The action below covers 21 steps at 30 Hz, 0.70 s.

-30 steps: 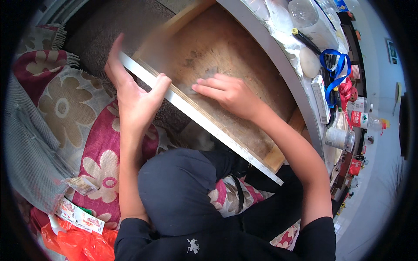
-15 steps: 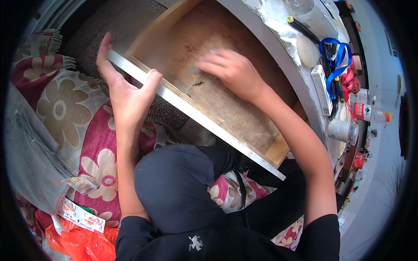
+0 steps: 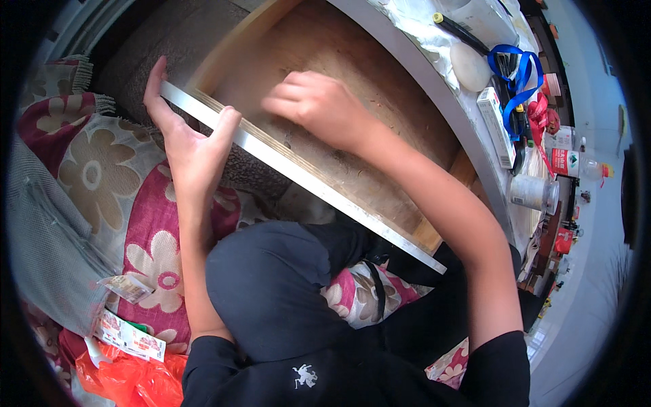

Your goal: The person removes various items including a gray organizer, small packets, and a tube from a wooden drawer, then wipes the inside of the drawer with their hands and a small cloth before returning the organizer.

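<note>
A wooden drawer (image 3: 380, 169) is pulled out in front of me, its white front panel (image 3: 305, 182) slanting from upper left to lower right. My left hand (image 3: 193, 139) grips the panel near its upper left end, thumb over the top edge and fingers stretched round the far end. Inside the drawer, my right hand (image 3: 308, 105) is low over the brown bottom, its fingers bent together and slightly blurred. Whatever those fingers may hold is hidden. Small dark specks and light marks lie on the drawer bottom close to the panel.
To the right, a crowded tabletop holds a blue lanyard (image 3: 515, 88), a white box (image 3: 496, 129), a clear jar (image 3: 532, 193) and a black marker (image 3: 461, 32). Flowered fabric (image 3: 156, 271), grey mesh (image 3: 51, 237) and a red plastic bag (image 3: 135, 376) lie at left.
My right hand has moved left and slightly up inside the drawer, toward its left side. The grey clump of debris near it no longer shows. My left hand keeps its hold on the panel.
</note>
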Motion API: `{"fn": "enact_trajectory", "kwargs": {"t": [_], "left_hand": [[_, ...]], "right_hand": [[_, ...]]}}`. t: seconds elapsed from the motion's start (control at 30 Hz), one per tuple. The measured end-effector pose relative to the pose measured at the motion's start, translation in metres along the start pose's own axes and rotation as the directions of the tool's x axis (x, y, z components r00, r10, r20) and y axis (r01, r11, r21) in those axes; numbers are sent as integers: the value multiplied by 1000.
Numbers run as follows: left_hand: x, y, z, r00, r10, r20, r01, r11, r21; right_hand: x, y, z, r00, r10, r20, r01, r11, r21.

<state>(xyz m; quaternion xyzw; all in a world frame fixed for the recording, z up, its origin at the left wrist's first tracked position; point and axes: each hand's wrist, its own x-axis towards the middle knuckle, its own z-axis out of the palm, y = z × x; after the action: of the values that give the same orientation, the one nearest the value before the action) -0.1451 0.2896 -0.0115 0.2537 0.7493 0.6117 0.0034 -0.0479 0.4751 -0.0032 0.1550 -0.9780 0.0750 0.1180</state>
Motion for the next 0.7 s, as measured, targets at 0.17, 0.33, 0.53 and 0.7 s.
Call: {"fn": "enact_trajectory", "kwargs": {"t": [0.17, 0.33, 0.53, 0.7], "left_hand": [[-1, 5, -3, 1000, -17, -4, 17, 1000, -19], [-2, 5, -3, 998, -61, -32, 61, 998, -3], [-1, 1, -2, 999, -31, -23, 30, 999, -21], [-1, -3, -4, 1000, -10, 0, 10, 999, 34]], "right_hand": [[-79, -11, -19, 995, 51, 85, -55, 998, 44], [-150, -30, -55, 975, 143, 170, -153, 987, 46], [-98, -5, -44, 979, 206, 5, -205, 976, -80], [-69, 18, -23, 979, 188, -73, -195, 973, -120]]}}
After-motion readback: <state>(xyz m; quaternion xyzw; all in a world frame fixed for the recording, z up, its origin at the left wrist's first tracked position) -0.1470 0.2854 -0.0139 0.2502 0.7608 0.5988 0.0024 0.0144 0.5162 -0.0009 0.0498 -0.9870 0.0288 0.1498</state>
